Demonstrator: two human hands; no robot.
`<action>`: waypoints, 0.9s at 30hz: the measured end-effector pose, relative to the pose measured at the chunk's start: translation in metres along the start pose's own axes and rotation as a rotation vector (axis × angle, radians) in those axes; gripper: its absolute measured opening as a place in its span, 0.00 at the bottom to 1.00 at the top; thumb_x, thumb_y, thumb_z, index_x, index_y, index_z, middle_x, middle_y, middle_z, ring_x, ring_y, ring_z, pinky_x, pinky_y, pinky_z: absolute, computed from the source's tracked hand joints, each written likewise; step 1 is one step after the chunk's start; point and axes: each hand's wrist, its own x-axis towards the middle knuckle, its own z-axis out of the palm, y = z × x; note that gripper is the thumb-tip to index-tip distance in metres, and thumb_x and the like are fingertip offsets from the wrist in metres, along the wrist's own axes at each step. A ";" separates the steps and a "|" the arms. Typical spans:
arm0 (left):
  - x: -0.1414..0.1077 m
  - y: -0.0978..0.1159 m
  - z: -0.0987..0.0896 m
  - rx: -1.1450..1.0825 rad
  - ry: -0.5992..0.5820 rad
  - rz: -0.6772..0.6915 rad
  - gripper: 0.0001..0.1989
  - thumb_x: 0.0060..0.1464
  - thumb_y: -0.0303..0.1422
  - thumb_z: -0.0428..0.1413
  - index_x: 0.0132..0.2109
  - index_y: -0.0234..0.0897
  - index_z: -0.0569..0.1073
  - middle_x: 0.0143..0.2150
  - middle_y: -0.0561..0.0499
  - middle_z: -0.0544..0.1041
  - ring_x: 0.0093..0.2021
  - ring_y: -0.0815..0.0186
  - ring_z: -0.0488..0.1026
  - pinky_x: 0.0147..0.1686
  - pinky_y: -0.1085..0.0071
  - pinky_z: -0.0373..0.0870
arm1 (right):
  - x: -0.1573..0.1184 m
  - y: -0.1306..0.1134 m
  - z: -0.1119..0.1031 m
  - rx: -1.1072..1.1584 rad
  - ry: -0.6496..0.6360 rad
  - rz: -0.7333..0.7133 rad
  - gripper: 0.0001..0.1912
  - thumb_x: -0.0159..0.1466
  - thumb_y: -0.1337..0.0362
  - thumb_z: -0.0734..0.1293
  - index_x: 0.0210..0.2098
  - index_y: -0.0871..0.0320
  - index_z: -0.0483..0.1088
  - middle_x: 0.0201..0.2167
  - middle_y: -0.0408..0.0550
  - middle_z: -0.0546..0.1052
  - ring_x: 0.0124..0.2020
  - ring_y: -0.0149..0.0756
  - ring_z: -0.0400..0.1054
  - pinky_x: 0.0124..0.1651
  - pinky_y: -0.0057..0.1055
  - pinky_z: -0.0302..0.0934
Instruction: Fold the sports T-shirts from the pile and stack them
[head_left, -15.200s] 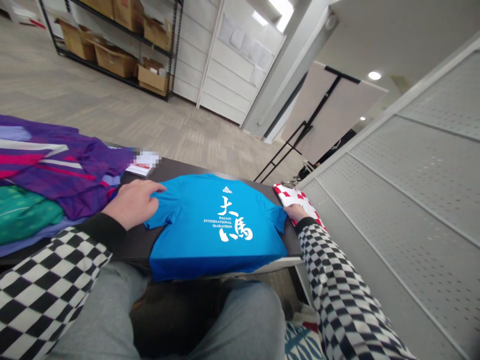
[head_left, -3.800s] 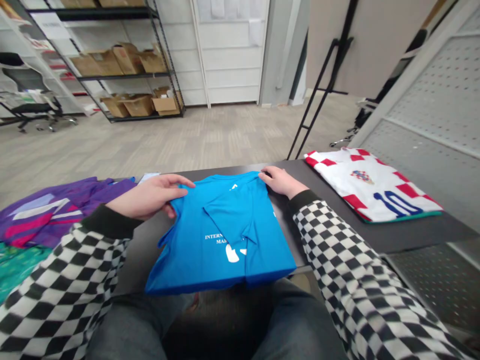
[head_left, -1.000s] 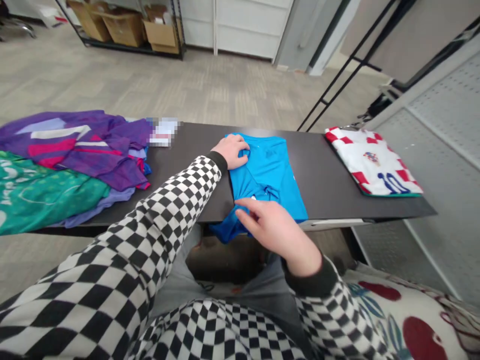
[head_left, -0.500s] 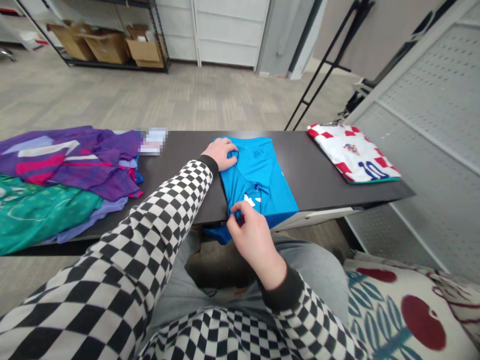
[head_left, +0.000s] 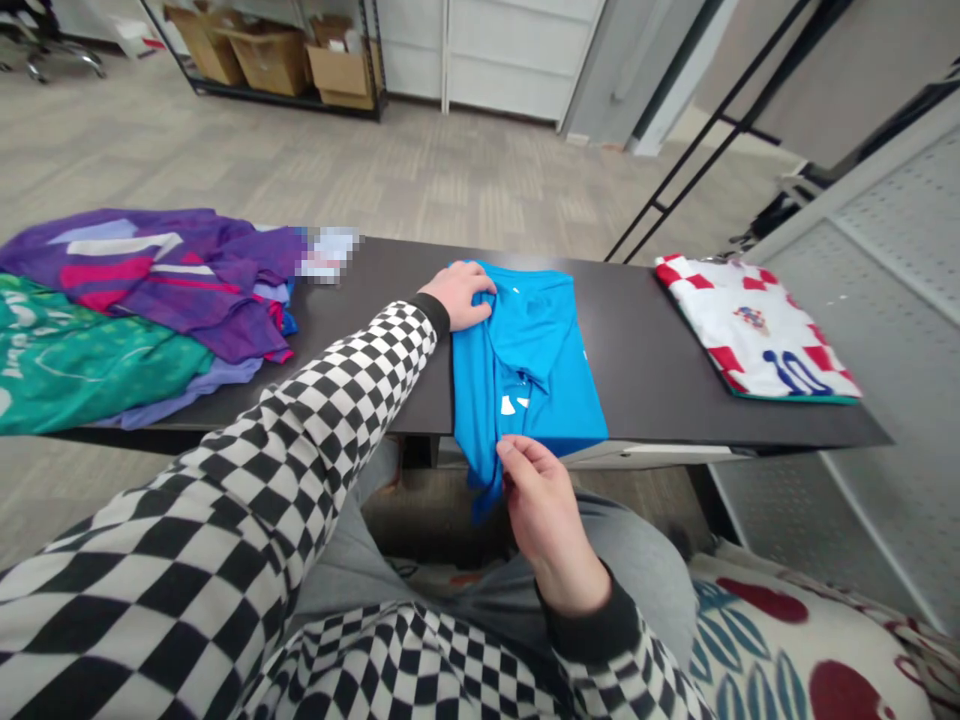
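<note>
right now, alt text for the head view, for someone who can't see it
A partly folded blue shirt lies on a dark table, the left hand on its far left corner, the right hand pinching its overhanging near end. Purple and green garments lie left, a folded red-and-white shirt right.

Office-like workroom, swivel chair (head_left: 30,20), shelved cartons (head_left: 268,60)

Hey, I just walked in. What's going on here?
A person is handling a blue shirt at a dark table. The left hand rests on the shirt's far left corner, while the right hand pinches cloth at the table's near edge, where part of it hangs over. The shirt is partly folded over itself. To the right lies a folded red-and-white shirt; to the left, a loose heap of purple and green clothes.
</note>
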 end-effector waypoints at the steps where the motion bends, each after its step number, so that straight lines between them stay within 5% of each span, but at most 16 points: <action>1: 0.000 0.000 0.000 -0.001 0.000 0.000 0.24 0.62 0.39 0.58 0.60 0.40 0.86 0.62 0.40 0.80 0.64 0.43 0.72 0.70 0.43 0.67 | 0.000 0.001 -0.001 -0.039 -0.025 -0.012 0.23 0.59 0.45 0.82 0.41 0.54 0.78 0.28 0.41 0.75 0.28 0.33 0.65 0.33 0.31 0.61; 5: 0.000 0.000 0.000 -0.003 -0.003 0.000 0.24 0.62 0.40 0.58 0.60 0.40 0.86 0.63 0.39 0.80 0.64 0.42 0.72 0.70 0.43 0.67 | 0.000 0.000 -0.007 -0.328 -0.087 -0.121 0.22 0.64 0.42 0.78 0.38 0.55 0.79 0.29 0.43 0.75 0.31 0.37 0.67 0.38 0.33 0.63; 11: 0.001 -0.001 0.002 0.017 0.003 0.007 0.25 0.62 0.40 0.57 0.60 0.39 0.86 0.62 0.39 0.80 0.63 0.42 0.73 0.69 0.43 0.68 | -0.008 -0.014 -0.020 -0.694 0.029 -0.341 0.26 0.77 0.41 0.63 0.34 0.53 0.77 0.27 0.45 0.74 0.31 0.41 0.66 0.39 0.34 0.63; 23: -0.005 0.008 -0.008 -0.052 0.076 0.118 0.23 0.67 0.44 0.57 0.60 0.42 0.87 0.62 0.40 0.82 0.64 0.45 0.75 0.71 0.45 0.66 | 0.009 -0.022 -0.034 -1.018 0.025 -0.314 0.27 0.75 0.42 0.64 0.25 0.50 0.68 0.21 0.45 0.72 0.25 0.40 0.62 0.34 0.36 0.51; 27: -0.006 0.024 -0.006 -0.164 -0.037 0.257 0.19 0.65 0.48 0.62 0.53 0.43 0.89 0.59 0.41 0.85 0.61 0.47 0.78 0.68 0.49 0.70 | 0.013 -0.023 -0.035 -1.090 -0.037 -0.279 0.28 0.76 0.44 0.64 0.23 0.50 0.61 0.22 0.46 0.73 0.25 0.40 0.61 0.34 0.37 0.47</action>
